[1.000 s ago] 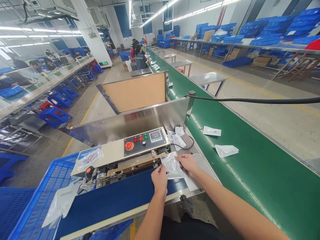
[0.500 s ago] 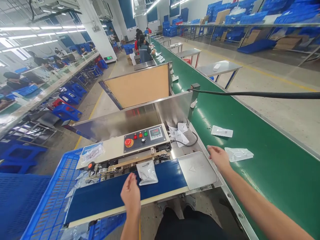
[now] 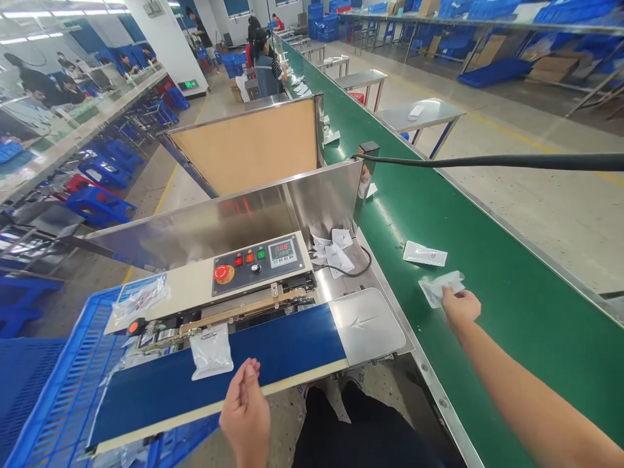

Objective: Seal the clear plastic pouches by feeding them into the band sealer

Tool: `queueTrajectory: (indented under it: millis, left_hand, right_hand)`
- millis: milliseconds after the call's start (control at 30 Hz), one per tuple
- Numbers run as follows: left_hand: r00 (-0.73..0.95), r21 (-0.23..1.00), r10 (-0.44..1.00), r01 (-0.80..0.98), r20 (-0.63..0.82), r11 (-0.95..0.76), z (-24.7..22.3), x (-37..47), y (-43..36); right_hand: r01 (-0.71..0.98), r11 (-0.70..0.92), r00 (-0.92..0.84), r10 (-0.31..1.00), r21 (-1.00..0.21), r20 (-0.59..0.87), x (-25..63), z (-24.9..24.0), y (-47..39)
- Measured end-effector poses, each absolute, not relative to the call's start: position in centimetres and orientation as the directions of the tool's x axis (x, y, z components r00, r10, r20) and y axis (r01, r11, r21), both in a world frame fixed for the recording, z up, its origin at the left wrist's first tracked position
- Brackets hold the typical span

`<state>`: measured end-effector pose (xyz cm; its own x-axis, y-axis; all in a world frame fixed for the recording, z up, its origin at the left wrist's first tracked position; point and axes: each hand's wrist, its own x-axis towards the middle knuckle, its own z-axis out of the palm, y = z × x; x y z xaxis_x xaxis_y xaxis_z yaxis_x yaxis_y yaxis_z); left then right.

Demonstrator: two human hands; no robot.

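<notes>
Over the green conveyor belt, my right hand [image 3: 461, 307] pinches the edge of a white plastic pouch [image 3: 433, 290] between thumb and fingers. Another flat white pouch [image 3: 425, 254] lies just beyond it on the green belt. My left hand [image 3: 246, 413] is raised at the near edge of the sealing machine's blue belt [image 3: 287, 344], fingers pressed together with nothing visible in them. To its left, a filled white pouch [image 3: 212, 352] rests on the blue belt, its top edge at the sealing machine [image 3: 253, 273].
Several small white packets [image 3: 340, 253] sit beside the machine near a black cable. A blue basket [image 3: 53, 396] stands under the belt's left end. A metal plate [image 3: 368, 325] with an arrow adjoins the blue belt. A thick black cable [image 3: 487, 161] crosses above the conveyor. People sit farther back.
My right hand has reached right and taken hold of the nearer pouch on the green belt. The pouch on the blue belt has moved left, away from my left hand.
</notes>
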<state>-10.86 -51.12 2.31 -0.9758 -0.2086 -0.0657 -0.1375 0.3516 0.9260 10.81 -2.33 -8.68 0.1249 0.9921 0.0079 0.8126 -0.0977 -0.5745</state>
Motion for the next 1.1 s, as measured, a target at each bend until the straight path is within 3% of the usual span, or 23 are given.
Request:
queueTrajectory:
  millis: [100, 233, 367, 500, 567, 700, 800, 1100]
  left_hand:
    - [-0.994, 0.926, 0.068, -0.052, -0.083, 0.374, 3.2, -9.7, -47.0]
    - [-0.914, 0.941, 0.405, 0.115, -0.025, 0.317, 4.8, -9.3, -41.3]
    - [-0.823, 0.973, 0.566, 0.084, -0.053, 0.214, 5.2, -9.3, -37.4]
    - [-0.876, 0.973, 0.446, -0.097, -0.183, 0.210, 3.8, -9.5, -37.3]
    - [-0.881, 0.967, 0.418, -0.146, -0.223, 0.208, 2.9, -9.7, -38.0]
    - [-0.836, 0.957, 0.484, -0.150, -0.258, 0.250, 1.2, -10.3, -38.4]
    - [-0.830, 0.929, 0.423, -0.290, -0.363, 0.229, 0.1, -11.2, -36.9]
    - [-0.840, 0.873, 0.241, -0.471, -0.487, 0.125, -0.4, -15.2, -37.0]
  right_hand:
    - [0.711, -0.049, 0.066, 0.998, -0.701, -0.002, 9.1, -5.5, -5.7]
    - [0.507, 0.142, -0.258, 0.966, -0.850, 0.007, 5.7, 0.6, -13.5]
    - [0.329, 0.113, -0.658, 0.740, -0.938, -0.142, 2.4, 4.4, -20.8]
    - [0.184, -0.208, -0.784, 0.559, -0.961, -0.271, 1.5, 4.9, -23.9]
    - [0.189, -0.278, -0.788, 0.530, -0.942, -0.315, 1.9, 4.1, -24.3]
    - [0.312, -0.255, -0.628, 0.668, -0.915, -0.400, 1.7, 1.8, -23.8]
    - [0.421, -0.252, -0.459, 0.769, -0.871, -0.444, -0.2, 0.8, -22.4]
    - [0.443, -0.278, -0.526, 0.689, -0.852, -0.499, -6.6, 1.4, -21.7]
